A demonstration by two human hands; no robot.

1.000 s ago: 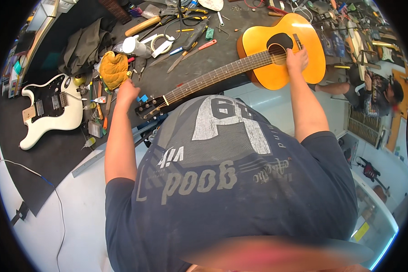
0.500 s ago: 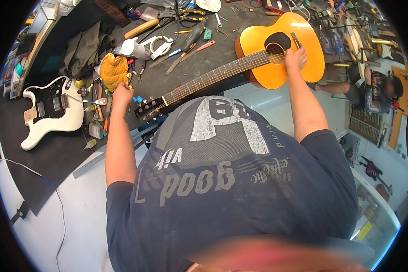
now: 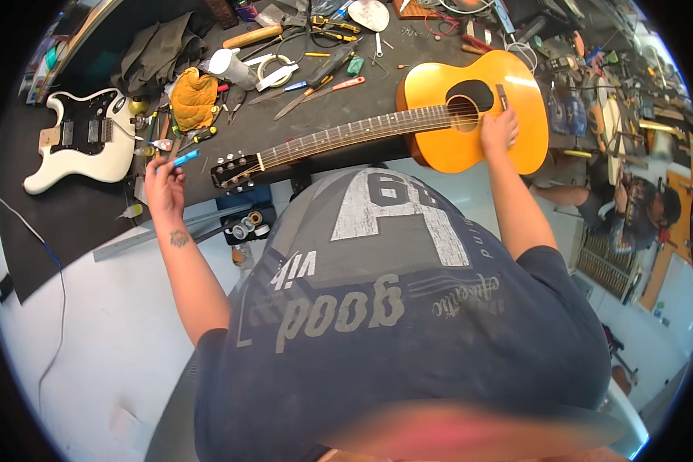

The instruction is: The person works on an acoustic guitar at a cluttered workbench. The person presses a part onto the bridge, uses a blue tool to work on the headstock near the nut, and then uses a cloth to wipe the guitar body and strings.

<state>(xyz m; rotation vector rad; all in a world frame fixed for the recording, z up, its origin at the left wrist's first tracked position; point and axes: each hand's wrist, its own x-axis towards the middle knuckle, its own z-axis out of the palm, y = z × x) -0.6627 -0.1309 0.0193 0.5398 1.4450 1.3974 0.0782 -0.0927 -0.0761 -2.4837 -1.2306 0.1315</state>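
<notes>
An orange-yellow acoustic guitar (image 3: 427,145) lies face up across the bench, its neck pointing left and its dark headstock (image 3: 235,171) near the front edge. My right hand (image 3: 499,132) is closed on the guitar's top beside the soundhole, fingers bent over the strings near the bridge. Left of the headstock, my left hand (image 3: 165,185) is raised, pinching a small, long blue object (image 3: 185,158); its exact kind is unclear. A yellow-and-black handled tool (image 3: 202,135) lies just beyond that hand, near a mustard work glove (image 3: 195,100).
A white electric guitar body (image 3: 85,146) lies at the left. Files, pliers, a white cup (image 3: 231,68) and a wooden-handled tool (image 3: 246,38) crowd the bench behind the neck. A metal straightedge (image 3: 135,240) juts out at the front left. Another person (image 3: 635,204) sits at the right.
My left hand has moved left and nearer, away from the glove, and now holds the blue object. My right hand stays on the guitar. The whole view has shifted slightly.
</notes>
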